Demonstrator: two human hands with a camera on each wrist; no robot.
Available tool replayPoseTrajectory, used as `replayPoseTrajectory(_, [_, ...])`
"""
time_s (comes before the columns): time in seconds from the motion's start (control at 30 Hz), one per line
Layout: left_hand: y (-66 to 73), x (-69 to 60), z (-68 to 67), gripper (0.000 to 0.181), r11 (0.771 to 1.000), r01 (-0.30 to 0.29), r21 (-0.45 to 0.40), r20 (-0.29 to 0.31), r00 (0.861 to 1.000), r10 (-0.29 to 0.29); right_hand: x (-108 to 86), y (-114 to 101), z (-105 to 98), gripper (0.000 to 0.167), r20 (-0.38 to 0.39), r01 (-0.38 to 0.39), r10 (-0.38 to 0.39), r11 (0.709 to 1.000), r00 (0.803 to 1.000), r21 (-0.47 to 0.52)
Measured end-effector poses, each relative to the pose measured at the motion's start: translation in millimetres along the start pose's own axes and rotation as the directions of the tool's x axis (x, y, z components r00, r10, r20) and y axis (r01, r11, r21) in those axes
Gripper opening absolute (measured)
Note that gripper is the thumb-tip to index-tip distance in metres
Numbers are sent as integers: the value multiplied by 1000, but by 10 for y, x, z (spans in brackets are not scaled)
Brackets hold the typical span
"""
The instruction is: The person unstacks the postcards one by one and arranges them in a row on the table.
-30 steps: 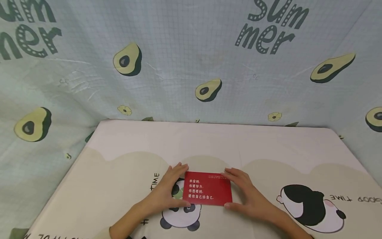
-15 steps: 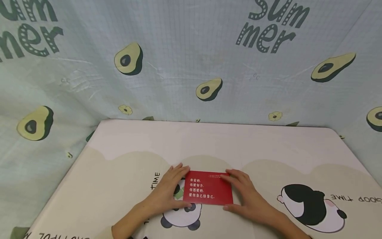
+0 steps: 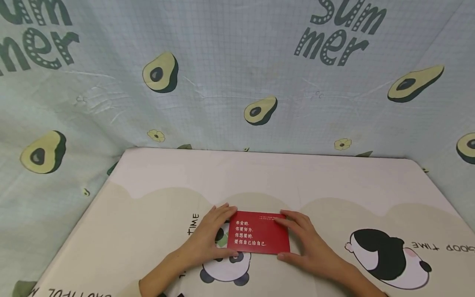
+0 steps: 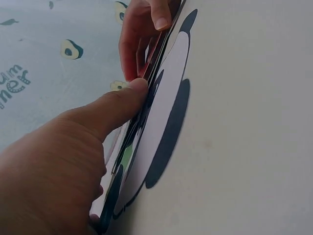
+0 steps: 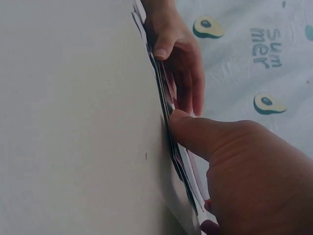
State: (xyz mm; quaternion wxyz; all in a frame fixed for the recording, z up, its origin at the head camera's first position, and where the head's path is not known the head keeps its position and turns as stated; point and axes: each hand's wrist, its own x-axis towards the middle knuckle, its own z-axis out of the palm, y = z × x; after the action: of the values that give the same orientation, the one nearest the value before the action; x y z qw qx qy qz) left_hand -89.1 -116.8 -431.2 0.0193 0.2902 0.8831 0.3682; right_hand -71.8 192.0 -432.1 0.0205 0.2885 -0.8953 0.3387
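Note:
A red card (image 3: 259,233) with white writing lies flat over a printed panda in the head view. My left hand (image 3: 208,239) grips its left end, thumb at the near corner and fingers at the far one. The right end is gripped likewise by my right hand (image 3: 311,243), one finger lying over the card's top. Edge-on, several thin layers show under the red face, beside the left thumb (image 4: 138,85) in the left wrist view and the right thumb (image 5: 180,117) in the right wrist view. Both palms are hidden.
The table covering (image 3: 259,173) is pale, with a printed black-and-white animal (image 3: 389,260) to the right and lettering around. Behind the table's far edge hangs a light curtain (image 3: 222,62) printed with avocados.
The card and both hands have shifted only a few pixels. One right finger has slid slightly over the card's top edge; both hands keep their places at its ends.

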Motion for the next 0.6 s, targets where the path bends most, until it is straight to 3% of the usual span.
replayPoseTrajectory(0.1, [4, 1, 0, 95, 998, 6, -63, -6, 1000, -7, -7, 13, -3, 79, -16, 27, -28, 999, 999, -22])
replayPoseTrajectory(0.27, [-4, 10, -9, 90, 986, -54, -158, -31, 998, 49, 1, -8, -30, 78, -53, 70, -73, 996, 996, -53])
replayPoseTrajectory(0.6, [39, 15, -75, 87, 983, -87, -162, -51, 996, 79, 30, -71, -54, 76, -75, 88, -89, 996, 993, -15])
